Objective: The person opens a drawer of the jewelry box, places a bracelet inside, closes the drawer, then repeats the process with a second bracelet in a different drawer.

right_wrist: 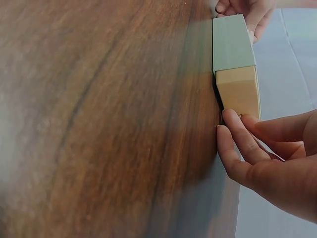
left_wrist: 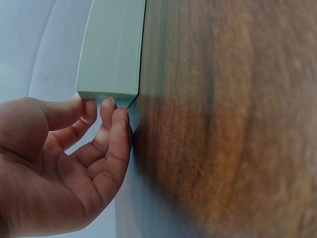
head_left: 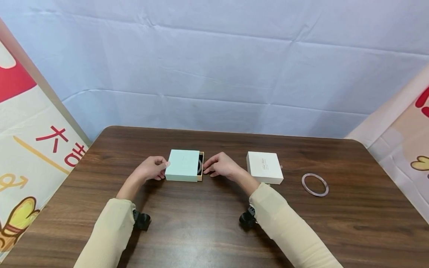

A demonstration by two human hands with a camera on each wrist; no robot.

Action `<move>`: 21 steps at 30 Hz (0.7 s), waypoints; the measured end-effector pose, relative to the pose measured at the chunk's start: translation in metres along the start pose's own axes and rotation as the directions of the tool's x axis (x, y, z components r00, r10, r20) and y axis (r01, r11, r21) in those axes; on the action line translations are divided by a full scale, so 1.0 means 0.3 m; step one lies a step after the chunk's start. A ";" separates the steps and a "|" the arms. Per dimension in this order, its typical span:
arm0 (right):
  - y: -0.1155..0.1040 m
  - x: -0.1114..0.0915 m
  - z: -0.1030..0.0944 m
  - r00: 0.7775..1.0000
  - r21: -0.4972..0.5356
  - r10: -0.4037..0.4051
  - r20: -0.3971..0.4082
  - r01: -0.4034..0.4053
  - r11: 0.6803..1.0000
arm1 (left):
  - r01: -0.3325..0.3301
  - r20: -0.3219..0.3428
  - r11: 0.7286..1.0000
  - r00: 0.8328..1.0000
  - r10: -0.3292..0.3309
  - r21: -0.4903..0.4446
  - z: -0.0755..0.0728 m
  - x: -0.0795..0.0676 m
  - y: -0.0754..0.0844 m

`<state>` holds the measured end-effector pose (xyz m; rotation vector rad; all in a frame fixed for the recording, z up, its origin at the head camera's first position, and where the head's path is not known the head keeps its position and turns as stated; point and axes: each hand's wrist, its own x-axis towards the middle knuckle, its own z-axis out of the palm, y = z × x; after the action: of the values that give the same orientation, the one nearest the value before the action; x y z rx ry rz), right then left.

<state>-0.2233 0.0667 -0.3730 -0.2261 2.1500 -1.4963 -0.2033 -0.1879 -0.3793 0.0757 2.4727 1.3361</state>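
If tugged askew, could jam shallow tan cardboard drawer (right_wrist: 238,90), pinched by right hand (head_left: 222,164), inside square mint-green cardboard sleeve (head_left: 182,163), gripped by left hand (head_left: 151,168), right of its palm.

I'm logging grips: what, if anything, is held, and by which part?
The left hand holds the green box cover by its left end; the right hand touches the drawer at its right end, grip unclear.

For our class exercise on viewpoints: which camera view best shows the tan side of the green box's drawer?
The right wrist view: it shows the tan side close up, between the green cover and the right hand. The head view shows only a thin strip; the left wrist view, none.
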 end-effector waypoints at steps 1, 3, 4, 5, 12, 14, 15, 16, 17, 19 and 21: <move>0.000 0.001 0.002 1.000 0.001 0.001 -0.001 -0.001 1.000 | 0.000 0.001 1.000 1.000 0.000 -0.001 0.000 0.000 0.000; 0.001 0.005 0.005 1.000 -0.002 -0.002 -0.002 0.002 1.000 | 0.001 0.001 1.000 1.000 -0.001 -0.003 0.001 0.000 -0.001; 0.001 0.006 0.008 1.000 -0.003 -0.005 -0.002 0.005 1.000 | 0.001 0.002 1.000 1.000 -0.001 -0.003 0.001 0.000 -0.001; 0.001 0.008 0.009 1.000 -0.002 -0.005 -0.003 0.005 1.000 | 0.000 0.002 1.000 1.000 0.000 -0.003 0.001 0.001 -0.001; -0.001 0.011 0.021 1.000 -0.016 -0.011 -0.010 0.011 1.000 | -0.002 0.001 1.000 1.000 0.002 -0.001 0.000 0.001 -0.001; 0.000 0.011 0.022 1.000 -0.020 -0.014 -0.011 0.014 1.000 | -0.001 0.003 1.000 1.000 0.001 -0.001 0.000 0.001 -0.001; 0.000 0.012 0.023 1.000 -0.020 -0.014 -0.012 0.014 1.000 | -0.001 0.003 1.000 1.000 0.001 -0.001 0.000 0.001 -0.001; 0.001 0.012 0.023 1.000 -0.020 -0.014 -0.011 0.014 1.000 | 0.000 0.003 1.000 1.000 0.000 -0.001 0.000 0.001 -0.001; 0.001 0.012 0.023 1.000 -0.023 -0.017 -0.009 0.017 1.000 | 0.001 0.003 1.000 1.000 -0.001 -0.001 0.000 0.001 -0.001; 0.000 0.010 0.024 1.000 -0.026 -0.018 -0.004 0.018 0.999 | 0.002 0.002 1.000 1.000 -0.002 -0.002 0.001 0.001 -0.001; -0.002 0.008 0.024 1.000 -0.029 -0.014 0.003 0.014 0.999 | 0.002 0.002 1.000 1.000 -0.002 -0.002 0.001 0.001 -0.001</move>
<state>-0.2218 0.0594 -0.3751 -0.2531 2.1740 -1.4720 -0.2034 -0.1879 -0.3797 0.0734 2.4693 1.3369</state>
